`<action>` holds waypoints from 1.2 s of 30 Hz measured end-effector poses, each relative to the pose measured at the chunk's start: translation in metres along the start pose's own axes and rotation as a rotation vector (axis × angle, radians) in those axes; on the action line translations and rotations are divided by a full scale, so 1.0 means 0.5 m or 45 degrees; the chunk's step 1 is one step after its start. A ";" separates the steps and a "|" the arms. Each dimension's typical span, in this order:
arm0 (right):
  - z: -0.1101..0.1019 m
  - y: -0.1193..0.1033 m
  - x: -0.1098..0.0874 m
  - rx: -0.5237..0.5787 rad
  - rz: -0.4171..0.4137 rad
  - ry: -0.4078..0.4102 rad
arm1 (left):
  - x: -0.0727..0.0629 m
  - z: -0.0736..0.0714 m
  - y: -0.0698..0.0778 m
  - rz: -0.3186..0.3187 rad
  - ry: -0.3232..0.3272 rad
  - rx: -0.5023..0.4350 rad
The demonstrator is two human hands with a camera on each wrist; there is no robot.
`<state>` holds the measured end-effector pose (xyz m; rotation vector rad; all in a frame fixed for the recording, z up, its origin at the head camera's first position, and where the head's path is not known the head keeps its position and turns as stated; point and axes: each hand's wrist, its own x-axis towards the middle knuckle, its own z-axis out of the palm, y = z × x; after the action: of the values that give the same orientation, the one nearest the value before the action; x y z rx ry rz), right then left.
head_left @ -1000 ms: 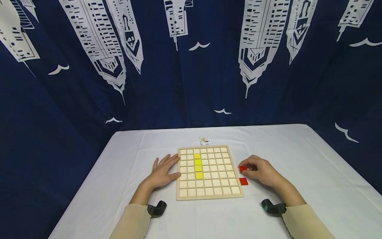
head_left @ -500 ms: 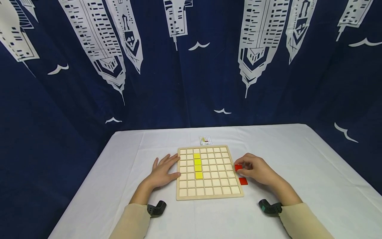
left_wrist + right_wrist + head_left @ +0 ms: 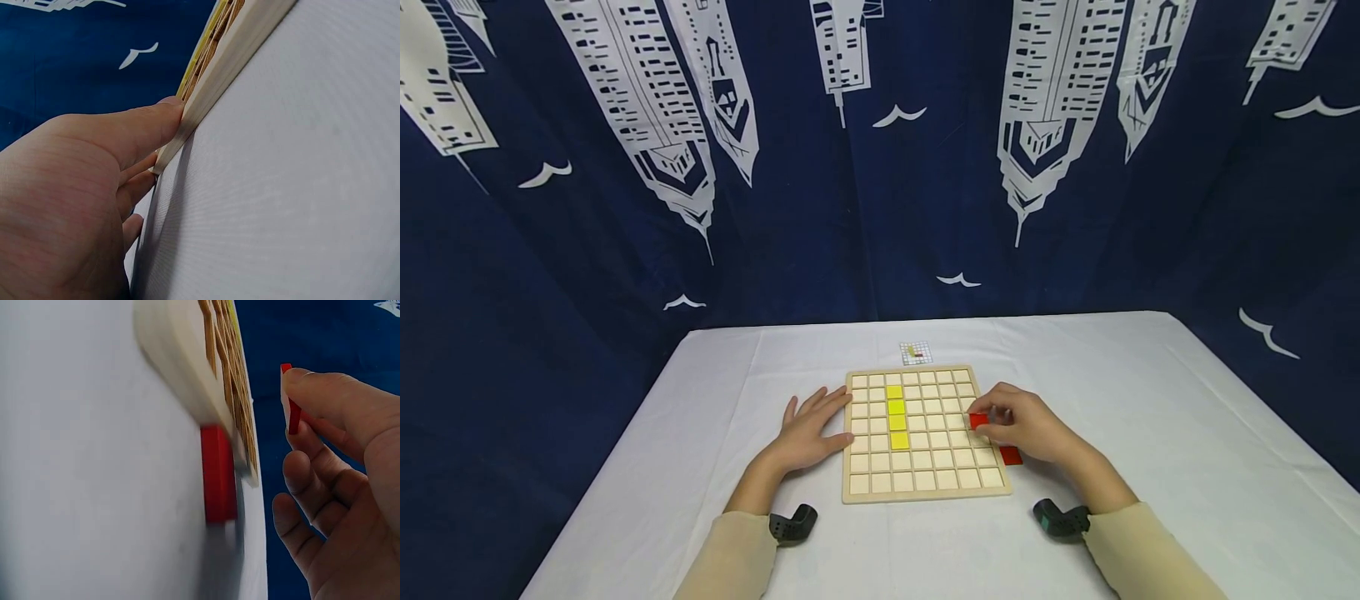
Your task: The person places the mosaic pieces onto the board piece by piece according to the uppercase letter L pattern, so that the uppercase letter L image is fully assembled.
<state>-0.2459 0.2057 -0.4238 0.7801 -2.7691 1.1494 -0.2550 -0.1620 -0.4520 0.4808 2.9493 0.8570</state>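
Observation:
My right hand [image 3: 1018, 423] pinches a red square tile [image 3: 977, 421] between thumb and fingers, above the right side of the wooden grid board [image 3: 925, 498]. In the right wrist view the held tile [image 3: 294, 409] is edge-on and raised off the board. My left hand [image 3: 805, 433] rests against the board's left edge with its fingers spread; in the left wrist view the thumb [image 3: 150, 122] touches the wooden rim [image 3: 212, 81]. A column of several yellow tiles [image 3: 897, 415] lies in the grid. A second red tile [image 3: 1011, 456] lies on the cloth at the board's right edge, partly behind my right hand.
A small printed card [image 3: 916, 352] showing a coloured grid lies beyond the board's far edge. White cloth [image 3: 760, 367] covers the table, and a dark blue curtain [image 3: 865, 208] with white building prints hangs behind it.
My right hand has carried the pinched red tile leftward, from beside the board to over its right-hand squares. The left hand and the board stay in place.

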 end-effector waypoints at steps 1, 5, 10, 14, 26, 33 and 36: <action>0.002 -0.002 0.002 0.000 -0.001 -0.005 | 0.000 0.000 0.000 0.001 0.002 0.000; 0.013 -0.015 0.012 0.007 0.006 -0.025 | -0.001 0.000 -0.001 -0.003 0.001 0.000; 0.030 -0.031 0.023 0.021 0.024 -0.043 | -0.001 0.000 -0.003 0.001 0.000 0.007; 0.044 -0.044 0.031 0.032 0.023 -0.055 | -0.001 0.001 -0.003 0.003 -0.002 0.004; 0.082 -0.066 0.049 0.020 -0.081 -0.054 | -0.001 -0.004 0.004 -0.007 -0.007 0.005; 0.102 -0.077 0.060 0.001 -0.083 -0.086 | -0.002 -0.002 0.003 -0.014 -0.003 -0.003; 0.108 -0.080 0.062 0.005 -0.079 -0.097 | -0.001 -0.002 0.003 -0.014 -0.005 0.000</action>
<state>-0.2464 0.1320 -0.4301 0.9216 -2.7823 1.1378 -0.2541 -0.1616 -0.4503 0.4651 2.9456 0.8544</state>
